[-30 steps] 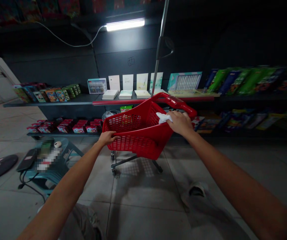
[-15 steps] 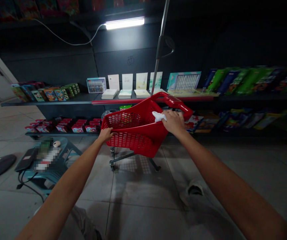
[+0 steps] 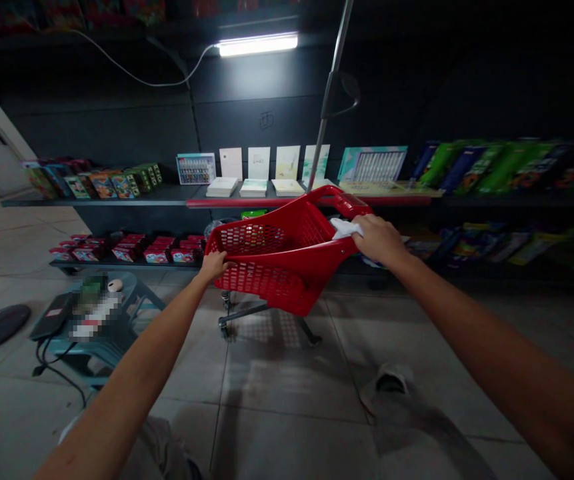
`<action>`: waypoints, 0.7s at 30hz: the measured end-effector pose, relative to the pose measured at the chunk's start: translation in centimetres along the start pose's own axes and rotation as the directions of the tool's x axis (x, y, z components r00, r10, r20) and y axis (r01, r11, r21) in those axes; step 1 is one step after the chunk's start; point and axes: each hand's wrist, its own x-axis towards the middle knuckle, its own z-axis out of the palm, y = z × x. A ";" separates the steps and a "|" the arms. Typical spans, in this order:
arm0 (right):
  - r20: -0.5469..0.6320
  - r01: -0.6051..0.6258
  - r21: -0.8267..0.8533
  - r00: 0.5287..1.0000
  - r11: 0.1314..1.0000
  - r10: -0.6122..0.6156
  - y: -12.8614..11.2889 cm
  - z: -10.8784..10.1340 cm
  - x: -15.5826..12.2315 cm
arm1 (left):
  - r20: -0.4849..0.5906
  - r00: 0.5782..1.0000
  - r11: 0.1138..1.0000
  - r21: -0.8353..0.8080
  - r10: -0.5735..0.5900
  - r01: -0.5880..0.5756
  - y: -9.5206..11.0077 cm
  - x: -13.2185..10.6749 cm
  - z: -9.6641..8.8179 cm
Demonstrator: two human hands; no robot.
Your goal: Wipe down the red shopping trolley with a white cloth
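The person's left hand (image 3: 213, 265) has a clenched grip on the near left rim of a red plastic shopping cart (image 3: 267, 280), its fingers curled over the mesh wall. The right hand (image 3: 379, 240) is on the cart's right rim, its grip closed on a white cloth (image 3: 345, 229) that sticks out to the left of the fingers and lies against the rim.

The cart stands on a tile floor (image 3: 287, 427) between the two arms, its basket on a wheeled metal base (image 3: 247, 310). Just beyond it runs a dark upper shelf (image 3: 167, 197) carrying white cards and booklets (image 3: 254, 188), with colourful boxes to the left and green packages to the right. Red boxes (image 3: 127, 255) sit on a lower shelf (image 3: 117, 265). A metal pole (image 3: 329, 100) rises behind the cart. To the near left stands a teal plastic stool (image 3: 117, 347), with blurred items on top. A fluorescent tube (image 3: 257, 44) lights the far wall.
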 end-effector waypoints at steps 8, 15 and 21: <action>0.075 0.190 0.054 0.978 0.980 -0.194 -10.6 1.4 0.2 | -0.125 0.990 0.998 -0.001 -0.060 0.060 0.9 -1.3 1.1; 0.096 0.416 0.123 0.898 0.901 -0.428 -15.4 3.1 0.2 | -0.141 0.987 0.997 -0.015 -0.071 0.070 0.2 -1.8 1.2; 0.187 0.241 0.009 0.953 0.970 -0.239 -11.6 2.7 0.9 | -0.174 0.985 0.995 -0.101 -0.017 0.000 0.0 -2.2 1.8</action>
